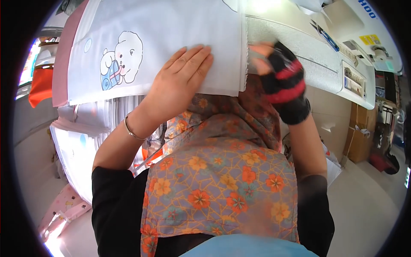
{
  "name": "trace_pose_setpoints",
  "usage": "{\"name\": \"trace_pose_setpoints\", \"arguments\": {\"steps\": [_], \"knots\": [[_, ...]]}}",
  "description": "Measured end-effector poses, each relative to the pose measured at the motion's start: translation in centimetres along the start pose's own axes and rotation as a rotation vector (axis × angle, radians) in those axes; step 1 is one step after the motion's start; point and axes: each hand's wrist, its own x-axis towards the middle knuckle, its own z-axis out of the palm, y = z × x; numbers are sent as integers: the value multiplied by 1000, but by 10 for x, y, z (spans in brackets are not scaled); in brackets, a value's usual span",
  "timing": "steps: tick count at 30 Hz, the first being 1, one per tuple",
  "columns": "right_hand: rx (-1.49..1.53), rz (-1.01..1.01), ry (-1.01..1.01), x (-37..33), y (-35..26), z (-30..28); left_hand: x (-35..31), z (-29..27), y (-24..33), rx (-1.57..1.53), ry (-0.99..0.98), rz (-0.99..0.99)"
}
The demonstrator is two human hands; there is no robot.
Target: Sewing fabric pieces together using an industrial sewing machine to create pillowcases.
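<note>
A white cloth (150,25) printed with a cartoon puppy (130,53) lies flat over the work table, and a strip of dusty pink cloth (64,77) shows along its left side. My left hand (177,83) rests on the cloth to the right of the puppy, palm down, fingers stretched out and close together. My right hand (282,75) wears a black fingerless glove with red stripes. It is at the cloth's right edge, beside the machine bed. Motion blurs its fingertips, so I cannot tell whether they pinch the edge.
To the right is a white sewing machine bed (319,64) with a ruler scale. Blue-handled thread snips (327,37) lie on it. Stacked folded white cloth (92,118) sits at lower left. Orange cloth (43,88) hangs at far left. A cardboard box (359,135) stands on the floor.
</note>
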Motion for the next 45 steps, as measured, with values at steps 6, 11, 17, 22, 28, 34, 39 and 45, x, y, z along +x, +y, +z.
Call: {"name": "trace_pose_setpoints", "arguments": {"steps": [6,11,17,22,28,34,39,45], "knots": [[-133,-110,-190,8,-18,19,-39,-10,-41,92,17,-197],[-138,-88,-135,11,-28,28,-140,-28,-127,282,133,-439],[-174,-80,-135,25,-18,36,-125,-42,-159,308,104,-373],[-249,-76,-134,43,-3,42,-107,-46,-187,201,62,-362],[-349,-77,-165,63,16,47,-89,-40,-208,218,51,-344],[-401,-34,-176,79,36,52,-75,-40,-211,270,47,-321],[-437,-41,-195,81,40,53,-79,-45,-180,300,-12,-318],[-457,-37,-183,81,48,54,-80,-62,-113,346,-75,-294]]}}
